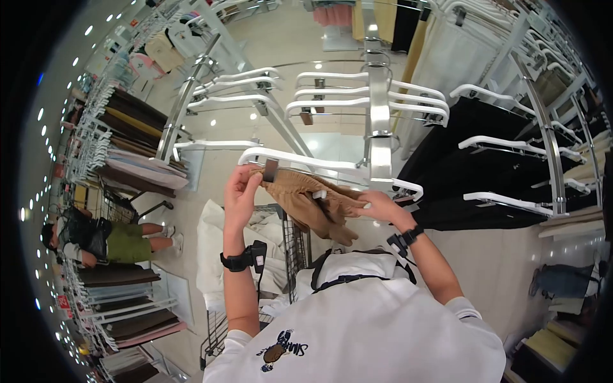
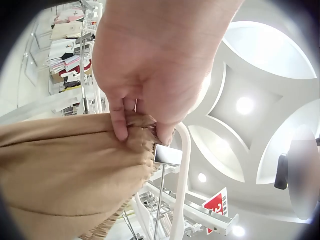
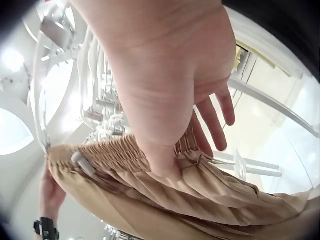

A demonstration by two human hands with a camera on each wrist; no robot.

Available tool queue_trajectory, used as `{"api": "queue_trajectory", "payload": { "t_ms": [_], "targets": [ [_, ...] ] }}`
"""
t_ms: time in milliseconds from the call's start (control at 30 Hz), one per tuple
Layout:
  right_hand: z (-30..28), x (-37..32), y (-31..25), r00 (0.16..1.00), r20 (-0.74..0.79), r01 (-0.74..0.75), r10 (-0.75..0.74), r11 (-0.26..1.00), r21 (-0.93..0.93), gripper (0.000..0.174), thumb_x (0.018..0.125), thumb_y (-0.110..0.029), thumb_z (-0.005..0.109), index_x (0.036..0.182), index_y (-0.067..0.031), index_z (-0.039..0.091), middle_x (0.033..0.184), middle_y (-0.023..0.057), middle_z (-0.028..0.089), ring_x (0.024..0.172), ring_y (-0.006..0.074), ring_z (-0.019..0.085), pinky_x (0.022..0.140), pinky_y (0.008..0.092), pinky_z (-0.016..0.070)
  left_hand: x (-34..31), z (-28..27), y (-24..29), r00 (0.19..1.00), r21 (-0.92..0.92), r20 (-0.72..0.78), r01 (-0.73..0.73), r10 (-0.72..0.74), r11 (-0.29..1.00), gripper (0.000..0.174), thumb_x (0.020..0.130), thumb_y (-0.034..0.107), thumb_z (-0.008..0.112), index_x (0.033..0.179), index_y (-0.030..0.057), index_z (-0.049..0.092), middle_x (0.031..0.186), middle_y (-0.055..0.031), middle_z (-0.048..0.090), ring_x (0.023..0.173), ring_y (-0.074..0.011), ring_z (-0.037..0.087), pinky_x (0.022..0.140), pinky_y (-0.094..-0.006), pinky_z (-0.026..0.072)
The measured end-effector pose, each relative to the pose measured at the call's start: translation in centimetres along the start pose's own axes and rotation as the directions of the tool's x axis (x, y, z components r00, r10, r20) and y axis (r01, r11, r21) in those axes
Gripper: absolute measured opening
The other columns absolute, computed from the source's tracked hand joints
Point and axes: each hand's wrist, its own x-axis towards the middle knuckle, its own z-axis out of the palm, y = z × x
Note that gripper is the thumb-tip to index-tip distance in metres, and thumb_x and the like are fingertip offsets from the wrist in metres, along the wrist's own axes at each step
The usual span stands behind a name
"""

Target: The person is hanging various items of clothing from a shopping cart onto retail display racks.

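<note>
A tan garment with a gathered elastic waistband (image 1: 313, 203), apparently trousers, hangs between my hands under a white clip hanger (image 1: 300, 157). My left hand (image 1: 241, 199) pinches the waistband's left corner, close beside the hanger's metal clip (image 2: 167, 155), which sits on the fabric. At the other end, my right hand (image 1: 383, 208) pinches the waistband (image 3: 115, 152) between thumb and fingers. A pale drawstring end (image 3: 84, 164) shows at the waistband in the right wrist view. Below the hands the cloth droops in folds.
The hanger is by a metal rack rail (image 1: 380, 96) carrying several bare white hangers (image 1: 332, 103). Black trousers (image 1: 472, 166) hang at the right. A wire cart (image 1: 290, 255) with white clothing (image 1: 214, 242) stands below left. Another person (image 1: 121, 242) stands at the far left.
</note>
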Motion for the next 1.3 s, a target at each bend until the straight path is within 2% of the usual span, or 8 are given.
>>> {"api": "queue_trajectory", "payload": {
  "t_ms": [133,200,733,833,933,1033,1200,1300],
  "targets": [
    [-2.8,-9.3,-1.9,0.971,-0.185,-0.152,0.153,0.988,0.022,0.026,0.085,-0.024,0.078,0.101,-0.0031,0.074,0.105,0.0153,0.072,0.098,0.0353,0.068,0.088,0.043,0.0537,1.2,0.0,-2.1,1.0,0.026,-0.003,-0.01,0.01,1.0,0.014,0.1,0.004,0.063,0.114,0.0019,0.065,0.096,0.0004,0.068,0.087,-0.0052,0.06,0.078,-0.0223,0.0471],
    [-3.9,-12.9,-2.9,0.879,-0.461,0.068,-0.124,0.988,-0.138,0.024,0.089,-0.026,0.075,0.097,-0.0037,0.074,0.104,0.0147,0.072,0.098,0.0367,0.066,0.087,0.0435,0.0528,1.7,0.4,-3.3,1.0,0.023,-0.016,-0.009,0.009,1.0,0.014,0.101,0.006,0.063,0.114,0.0021,0.065,0.097,0.0009,0.068,0.088,-0.0049,0.06,0.079,-0.0219,0.0462],
    [-8.3,-21.2,-6.8,0.759,-0.649,-0.057,-0.045,0.989,-0.136,0.016,0.088,-0.02,0.073,0.096,-0.0053,0.073,0.093,0.0088,0.073,0.085,0.0317,0.068,0.076,0.0411,0.0543,2.4,10.7,-9.0,0.987,-0.19,-0.138,0.05,-0.078,0.981,0.018,0.102,0.011,0.064,0.117,-0.0001,0.064,0.111,-0.0062,0.07,0.104,-0.0131,0.064,0.095,-0.0271,0.048],
    [-8.1,-22.6,-6.5,0.743,-0.668,-0.076,-0.024,0.99,-0.119,0.017,0.088,-0.02,0.073,0.097,-0.0053,0.072,0.093,0.0087,0.072,0.084,0.0316,0.068,0.075,0.0413,0.0544,0.3,12.8,-9.9,0.894,0.009,-0.447,-0.009,0.013,1.0,0.012,0.098,0.008,0.069,0.104,0.0018,0.06,0.1,-0.0029,0.06,0.097,-0.0126,0.06,0.088,-0.0282,0.0485],
    [-8.3,-24.5,-6.2,0.761,-0.649,-0.126,0.017,0.985,-0.121,0.017,0.088,-0.02,0.073,0.098,-0.0054,0.072,0.093,0.0091,0.072,0.083,0.0316,0.068,0.075,0.0409,0.0545,-5.2,17.2,-4.2,0.889,0.278,-0.01,-0.438,0.458,0.855,0.026,0.086,0.007,0.078,0.106,0.0023,0.062,0.1,-0.0077,0.062,0.092,-0.021,0.061,0.087,-0.0341,0.049],
    [-8.6,-26.6,-5.6,0.79,-0.612,-0.164,0.028,0.972,-0.168,0.017,0.088,-0.017,0.074,0.1,-0.0048,0.071,0.093,0.01,0.072,0.084,0.0317,0.069,0.076,0.0407,0.0548,-6.6,22.5,6.3,0.6,0.137,0.364,-0.791,0.713,0.596,0.043,0.08,0.01,0.081,0.118,0.0039,0.062,0.11,-0.0148,0.064,0.101,-0.0312,0.061,0.094,-0.0407,0.0481],
    [-9.1,-29.0,-5.3,0.774,-0.632,-0.118,-0.049,0.969,-0.219,0.018,0.088,-0.019,0.073,0.099,-0.0048,0.072,0.094,0.0099,0.073,0.084,0.032,0.069,0.076,0.0409,0.0551,-2.3,29.5,15.0,0.522,0.113,0.459,-0.837,0.719,0.536,0.055,0.082,0.027,0.083,0.129,0.0069,0.062,0.111,-0.0115,0.066,0.099,-0.0288,0.063,0.089,-0.0378,0.0492],
    [-9.6,-29.7,-5.4,0.755,-0.654,-0.116,-0.05,0.971,-0.208,0.017,0.088,-0.018,0.072,0.1,-0.0044,0.072,0.095,0.0107,0.073,0.085,0.0321,0.069,0.076,0.0405,0.0556,-1.1,30.8,13.9,0.518,0.143,0.717,-0.764,0.466,0.629,0.045,0.091,0.027,0.076,0.128,0.0072,0.063,0.108,-0.0088,0.073,0.1,-0.032,0.067,0.088,-0.0422,0.0512]
  ]
}}
